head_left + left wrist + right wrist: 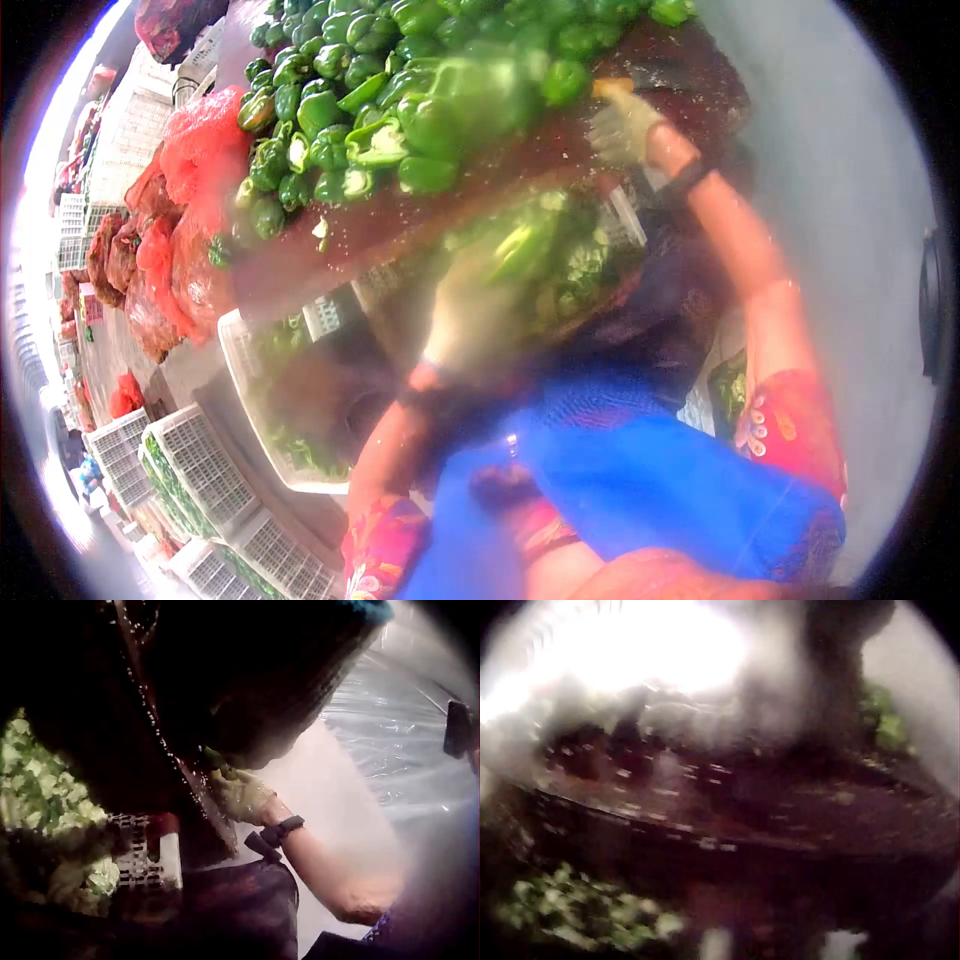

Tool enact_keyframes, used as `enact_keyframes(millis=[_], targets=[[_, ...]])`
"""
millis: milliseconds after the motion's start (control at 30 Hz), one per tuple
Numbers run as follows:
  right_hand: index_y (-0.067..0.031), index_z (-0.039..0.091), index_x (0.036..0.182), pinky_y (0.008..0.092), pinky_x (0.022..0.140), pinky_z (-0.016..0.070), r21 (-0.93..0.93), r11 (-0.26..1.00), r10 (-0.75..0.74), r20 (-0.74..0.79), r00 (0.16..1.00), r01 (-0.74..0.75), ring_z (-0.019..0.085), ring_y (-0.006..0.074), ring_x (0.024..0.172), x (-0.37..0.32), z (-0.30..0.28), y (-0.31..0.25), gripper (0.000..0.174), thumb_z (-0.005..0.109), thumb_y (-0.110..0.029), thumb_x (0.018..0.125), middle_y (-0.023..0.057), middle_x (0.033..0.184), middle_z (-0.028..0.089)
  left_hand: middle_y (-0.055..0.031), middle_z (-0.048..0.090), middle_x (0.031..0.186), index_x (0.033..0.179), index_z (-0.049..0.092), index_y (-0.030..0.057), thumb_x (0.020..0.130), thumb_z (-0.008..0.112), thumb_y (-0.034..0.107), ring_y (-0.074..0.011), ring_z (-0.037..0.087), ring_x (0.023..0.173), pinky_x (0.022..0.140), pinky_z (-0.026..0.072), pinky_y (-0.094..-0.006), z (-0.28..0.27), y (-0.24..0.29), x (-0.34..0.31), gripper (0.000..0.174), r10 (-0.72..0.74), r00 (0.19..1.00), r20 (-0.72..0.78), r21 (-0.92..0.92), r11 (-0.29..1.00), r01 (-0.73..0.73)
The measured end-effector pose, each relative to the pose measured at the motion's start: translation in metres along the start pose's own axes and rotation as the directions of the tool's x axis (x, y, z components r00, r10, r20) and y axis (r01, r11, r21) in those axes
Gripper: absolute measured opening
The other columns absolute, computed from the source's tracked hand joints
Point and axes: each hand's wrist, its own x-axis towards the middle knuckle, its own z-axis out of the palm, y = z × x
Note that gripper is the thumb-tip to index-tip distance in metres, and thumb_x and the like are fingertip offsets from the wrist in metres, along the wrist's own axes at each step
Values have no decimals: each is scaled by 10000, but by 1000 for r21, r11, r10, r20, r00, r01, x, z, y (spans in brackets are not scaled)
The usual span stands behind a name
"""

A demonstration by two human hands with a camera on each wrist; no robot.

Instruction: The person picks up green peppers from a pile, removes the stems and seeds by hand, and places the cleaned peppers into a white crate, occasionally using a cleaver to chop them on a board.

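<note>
In the head view my gloved left hand is over a basket of cut green pepper pieces. A blurred light green pepper piece is at its fingers, which seem to hold it. My right hand, in a pale glove, is at the right end of the dark red work surface, close to a whole green pepper. Something small and orange shows at its fingertips; I cannot tell whether the hand grips it. The left wrist view also has the gloved right hand, with a bit of green by its fingers.
A large heap of green peppers covers the far side of the surface. Red mesh sacks stand at the left. A white crate is beside the basket, and more white crates are on the floor. A blue apron covers my lap.
</note>
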Motion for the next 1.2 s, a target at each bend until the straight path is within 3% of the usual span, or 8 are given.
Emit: enact_keyframes(millis=[67,133,233,567,833,1000,1133,1200], targets=[[16,473,1334,478,926,475,-241,928,-297,-27,954,282,579,339,1087,15,-37,-4,790,463,-631,881,241,1268,553,-70,599,1195,1134,655,-4,799,673,4,-165,582,1050,892,464,-265,11,-4,-3,335,-397,901,171,-452,782,430],[6,480,1335,470,930,474,-396,844,-399,-14,917,362,574,331,1099,52,-73,-14,776,457,-628,888,227,1284,544,-96,634,931,1300,534,85,783,643,157,-237,612,752,620,508,-380,39,-37,-8,532,-87,996,-1,-273,958,83],[-9,490,1336,458,936,472,-591,717,-436,35,899,370,566,319,1116,110,-112,-30,754,449,-622,899,205,1309,530,13,565,705,1126,614,77,851,592,143,-85,506,535,425,346,-230,30,-10,-6,283,-549,720,425,-771,197,606],[-61,525,1340,418,958,467,-803,551,-232,114,966,227,540,278,1175,197,-166,-42,687,420,-605,935,131,1392,485,-64,630,913,1280,530,46,833,603,189,-127,584,768,649,467,-275,35,-35,-10,475,-549,681,486,-850,-114,514],[-72,580,1022,389,760,522,-212,973,125,174,977,-87,616,219,869,103,-118,5,504,519,-553,883,124,1033,620,-126,586,1199,1362,417,40,914,548,206,-244,630,989,777,546,-331,38,-42,-22,496,-487,764,424,-851,-503,152],[-34,629,1030,370,693,558,89,940,-322,-87,943,329,641,233,766,83,-126,37,339,552,-342,909,90,953,681,-120,589,1179,1329,435,17,924,528,208,-236,627,984,780,548,-324,37,-39,-32,457,-497,763,414,-845,-522,118],[-37,616,1042,354,683,563,511,856,-361,484,797,78,644,216,744,70,-143,48,228,552,-225,931,55,874,665,-121,595,1160,1326,434,13,927,525,199,-229,601,1037,815,530,-327,23,-23,-32,449,-572,768,287,-890,-455,-7],[-43,620,1034,327,686,558,417,849,-476,333,814,326,640,202,731,10,-96,52,197,547,-199,938,37,849,660,-122,592,1156,1313,457,21,927,530,213,-216,591,1038,828,519,-318,13,-16,-36,436,-617,730,294,-908,-419,11]])
